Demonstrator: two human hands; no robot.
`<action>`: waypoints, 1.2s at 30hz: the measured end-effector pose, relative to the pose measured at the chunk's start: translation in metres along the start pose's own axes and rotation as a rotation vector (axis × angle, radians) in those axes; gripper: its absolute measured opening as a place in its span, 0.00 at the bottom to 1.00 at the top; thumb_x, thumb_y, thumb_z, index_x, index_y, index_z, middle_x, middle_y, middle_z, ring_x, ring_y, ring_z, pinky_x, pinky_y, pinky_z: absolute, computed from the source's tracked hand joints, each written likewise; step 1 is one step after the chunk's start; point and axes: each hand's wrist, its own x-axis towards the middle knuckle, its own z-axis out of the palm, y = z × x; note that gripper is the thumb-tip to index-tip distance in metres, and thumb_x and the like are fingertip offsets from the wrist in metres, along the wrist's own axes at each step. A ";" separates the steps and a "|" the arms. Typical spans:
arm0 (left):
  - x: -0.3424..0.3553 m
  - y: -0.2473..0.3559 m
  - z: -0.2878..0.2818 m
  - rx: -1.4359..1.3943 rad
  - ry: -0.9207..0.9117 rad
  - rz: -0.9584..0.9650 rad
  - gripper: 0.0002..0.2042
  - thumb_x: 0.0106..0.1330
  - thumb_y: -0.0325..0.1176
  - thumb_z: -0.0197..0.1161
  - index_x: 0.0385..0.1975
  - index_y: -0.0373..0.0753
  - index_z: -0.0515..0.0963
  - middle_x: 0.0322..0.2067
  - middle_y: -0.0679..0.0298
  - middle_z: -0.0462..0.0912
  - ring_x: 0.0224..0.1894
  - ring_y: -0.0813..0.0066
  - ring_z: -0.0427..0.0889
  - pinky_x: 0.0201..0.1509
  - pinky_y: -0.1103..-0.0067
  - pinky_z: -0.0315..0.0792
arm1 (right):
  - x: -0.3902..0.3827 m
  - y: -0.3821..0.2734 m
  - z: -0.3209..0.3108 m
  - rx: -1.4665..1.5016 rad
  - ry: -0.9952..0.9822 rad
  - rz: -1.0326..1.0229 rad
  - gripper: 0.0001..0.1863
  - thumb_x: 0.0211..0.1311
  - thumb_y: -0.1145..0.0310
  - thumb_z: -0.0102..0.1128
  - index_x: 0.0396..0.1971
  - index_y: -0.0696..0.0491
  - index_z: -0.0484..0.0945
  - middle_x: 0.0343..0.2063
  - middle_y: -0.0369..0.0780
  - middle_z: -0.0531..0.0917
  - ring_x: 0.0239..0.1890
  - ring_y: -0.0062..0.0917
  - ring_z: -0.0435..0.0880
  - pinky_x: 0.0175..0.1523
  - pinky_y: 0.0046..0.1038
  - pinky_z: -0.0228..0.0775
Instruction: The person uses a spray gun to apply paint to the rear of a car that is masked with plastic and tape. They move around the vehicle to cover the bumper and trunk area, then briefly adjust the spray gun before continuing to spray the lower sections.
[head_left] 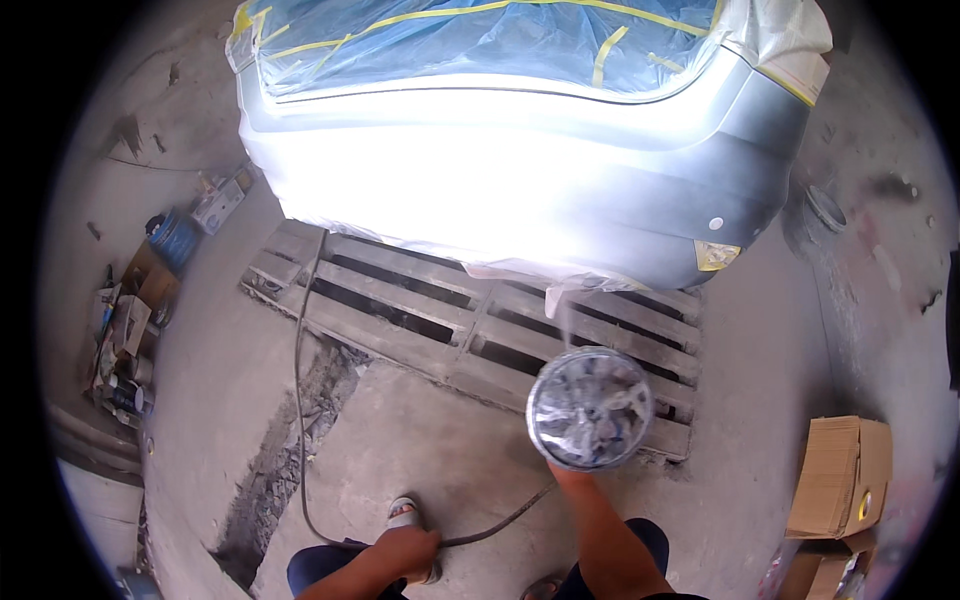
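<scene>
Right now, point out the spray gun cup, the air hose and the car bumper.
spray gun cup (590, 408), head view, round lid.
air hose (298, 400), head view, stretch crossing the floor.
car bumper (500, 190), head view, its painted face.

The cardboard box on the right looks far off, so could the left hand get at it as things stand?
Probably not: the left hand grips the hose low on the person's left, while the cardboard box sits far right, beyond the right arm holding the spray gun cup.

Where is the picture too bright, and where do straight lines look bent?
Head view: glare washes out the middle of the car bumper, so its surface detail is lost there. The slats of the floor grate curve with the fisheye lens, and black corners frame the round image. The cup above the right hand is slightly blurred; the left hand on the hose stays sharper.
</scene>
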 end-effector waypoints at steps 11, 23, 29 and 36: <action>0.002 -0.028 0.005 -0.030 0.137 -0.062 0.13 0.59 0.39 0.51 0.34 0.37 0.77 0.30 0.50 0.80 0.34 0.51 0.80 0.36 0.64 0.73 | 0.028 -0.100 0.019 0.065 -0.127 -0.093 0.15 0.56 0.65 0.58 0.41 0.53 0.70 0.30 0.38 0.75 0.32 0.25 0.75 0.39 0.25 0.66; 0.018 -0.024 -0.001 0.074 -0.063 -0.011 0.15 0.59 0.41 0.52 0.36 0.37 0.77 0.37 0.49 0.79 0.40 0.54 0.79 0.42 0.64 0.72 | 0.017 -0.099 -0.118 0.353 0.518 0.370 0.06 0.61 0.67 0.56 0.34 0.53 0.73 0.19 0.32 0.73 0.21 0.13 0.69 0.26 0.19 0.62; 0.030 -0.022 -0.010 0.047 -0.160 -0.026 0.14 0.59 0.41 0.53 0.39 0.41 0.78 0.38 0.54 0.80 0.42 0.55 0.79 0.44 0.65 0.72 | 0.031 -0.085 -0.061 0.172 -0.045 0.532 0.10 0.63 0.64 0.53 0.37 0.54 0.73 0.22 0.33 0.76 0.26 0.16 0.74 0.31 0.21 0.65; 0.028 -0.036 -0.010 -0.001 -0.141 -0.038 0.15 0.58 0.40 0.53 0.41 0.43 0.79 0.36 0.53 0.81 0.41 0.54 0.79 0.42 0.67 0.71 | 0.034 -0.144 -0.026 0.202 -0.207 0.137 0.10 0.62 0.63 0.53 0.34 0.55 0.75 0.25 0.34 0.78 0.29 0.18 0.76 0.35 0.22 0.67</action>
